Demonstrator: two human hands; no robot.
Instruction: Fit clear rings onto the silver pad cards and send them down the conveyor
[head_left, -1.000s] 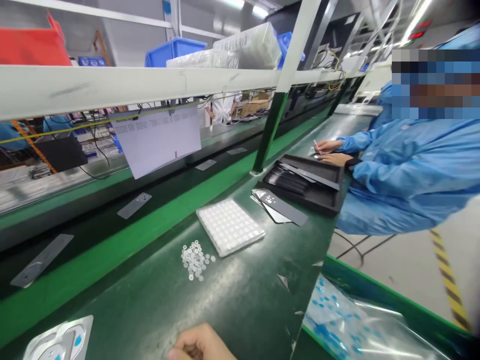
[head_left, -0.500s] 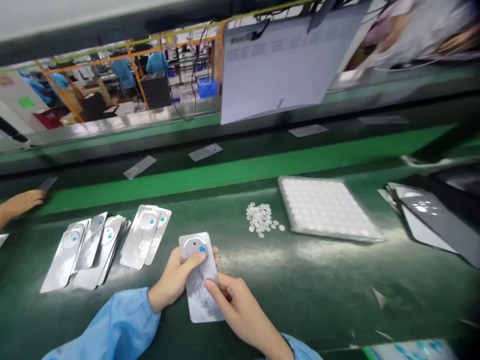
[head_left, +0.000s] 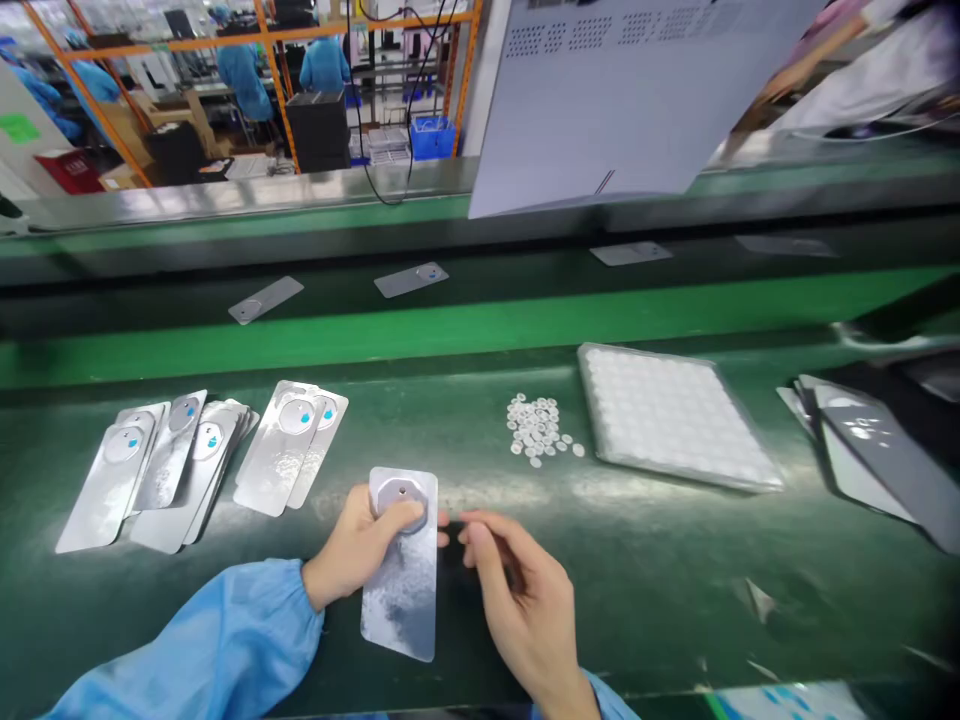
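A thin silvery phone back cover (head_left: 399,610) with a round camera area near its top lies upright in my left hand (head_left: 360,545). My left thumb presses on the camera ring, and the fingertips show past the cover's right edge. Just right of the cover, my right hand (head_left: 525,600) is apart from it, fingers loosely bent and nothing visible in them. To the left lie a pile of similar covers (head_left: 97,500) and an overlapping pair (head_left: 274,460), with blue marks in their camera areas. Small whitish rings (head_left: 536,425) lie in a heap beyond my right hand.
Right of the rings lies a clear tray (head_left: 675,415) of white round parts. Dark and grey panels (head_left: 885,450) are stacked at the far right. Several covers (head_left: 411,279) lie on the dark strip behind the green edge. A white board (head_left: 585,120) hangs above.
My right hand has come off the cover and moved right. My left thumb has shifted over the blue mark. The other person's hand at the left is out of view.
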